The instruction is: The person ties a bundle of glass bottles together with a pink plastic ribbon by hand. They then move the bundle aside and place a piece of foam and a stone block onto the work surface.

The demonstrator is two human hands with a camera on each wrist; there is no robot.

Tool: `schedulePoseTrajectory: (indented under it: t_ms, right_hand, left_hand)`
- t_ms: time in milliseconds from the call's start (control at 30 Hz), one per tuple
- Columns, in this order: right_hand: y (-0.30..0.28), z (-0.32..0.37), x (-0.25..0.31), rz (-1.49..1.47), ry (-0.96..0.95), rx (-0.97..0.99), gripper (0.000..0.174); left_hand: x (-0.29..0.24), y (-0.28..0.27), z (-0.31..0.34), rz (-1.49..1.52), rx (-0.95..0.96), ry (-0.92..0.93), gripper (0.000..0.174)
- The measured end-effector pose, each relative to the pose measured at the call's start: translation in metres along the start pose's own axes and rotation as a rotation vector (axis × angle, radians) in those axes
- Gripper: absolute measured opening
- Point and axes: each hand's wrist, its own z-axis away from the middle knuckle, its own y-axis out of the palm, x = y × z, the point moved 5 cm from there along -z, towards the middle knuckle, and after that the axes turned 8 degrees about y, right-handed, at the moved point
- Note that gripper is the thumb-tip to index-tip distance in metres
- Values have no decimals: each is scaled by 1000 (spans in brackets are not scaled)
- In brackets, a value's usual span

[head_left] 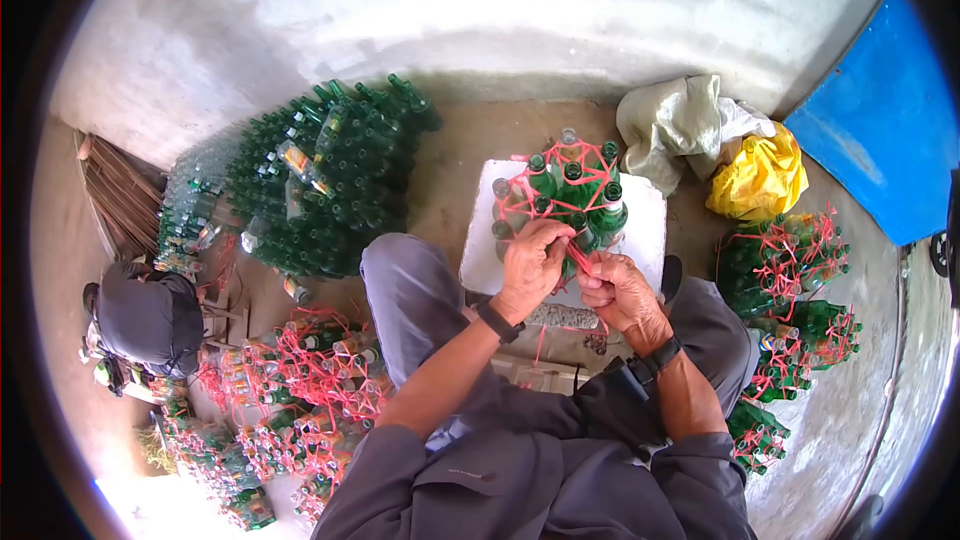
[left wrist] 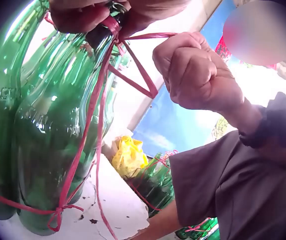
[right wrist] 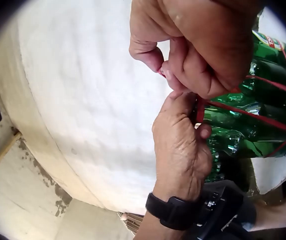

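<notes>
A bundle of green glass bottles (head_left: 574, 192), laced with red plastic twine (left wrist: 90, 112), stands upright on a white block (head_left: 480, 250) between the person's knees. At the near side of the bundle, the left hand (head_left: 535, 268) holds a green bottle (left wrist: 53, 120) by its neck, where the twine loops round. Fingers of this hand (left wrist: 78, 19) partly hide the neck. The right hand (head_left: 622, 290), just to the right, grips a strand of the twine in curled fingers. That strand runs taut from the neck into the right fist (left wrist: 195, 75).
A large mass of green bottles (head_left: 320, 180) stands at the left by the wall. Twine-tied bundles (head_left: 310, 370) lie at lower left, with more bundles (head_left: 790, 260) at right. Behind the block are a pale sack (head_left: 675, 125), a yellow bag (head_left: 760, 175) and a blue panel (head_left: 880, 120).
</notes>
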Motion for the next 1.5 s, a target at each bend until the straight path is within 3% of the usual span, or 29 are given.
schedulePoseTrajectory:
  t_ms: [167, 267, 333, 500, 567, 633, 733, 1033, 1100, 1233, 1333, 1433, 1500]
  right_hand:
    - [-4, 1, 5, 17, 13, 21, 13]
    - [-6, 3, 13, 144, -29, -96, 10]
    - [-8, 8, 29, 419, -195, -292, 10]
    - [-15, 10, 37, 480, -236, -454, 14]
    - [-17, 11, 42, 627, -281, -583, 8]
    - [-23, 8, 41, 601, -276, -579, 9]
    - [-26, 1, 34, 238, -251, -384, 14]
    - [-17, 5, 31, 124, -191, -167, 19]
    - [-6, 11, 30, 207, -80, -131, 17]
    - [-5, 15, 28, 210, -28, -138, 17]
    - [-13, 12, 27, 247, -32, -263, 21]
    - [-7, 19, 26, 567, 26, -396, 25]
    - [4, 20, 23, 601, -36, -358, 24]
  left_hand:
    - [1, 1, 0, -19, 21, -29, 18]
    - [2, 3, 3, -45, 32, 2, 19]
    - [4, 3, 5, -50, 24, 37, 17]
    - [7, 3, 5, -22, 79, 45, 17]
    - [7, 3, 6, 7, 64, 37, 14]
    - [7, 4, 5, -1, 79, 51, 16]
    - [2, 4, 5, -93, 120, 139, 29]
    - [5, 6, 6, -128, 117, 110, 29]
    - [5, 5, 6, -99, 115, 128, 29]
    - [3, 5, 4, -83, 85, 142, 26]
    - [4, 5, 4, -81, 92, 144, 27]
    - [2, 5, 3, -106, 89, 168, 31]
    - [8, 9, 5, -98, 84, 165, 36]
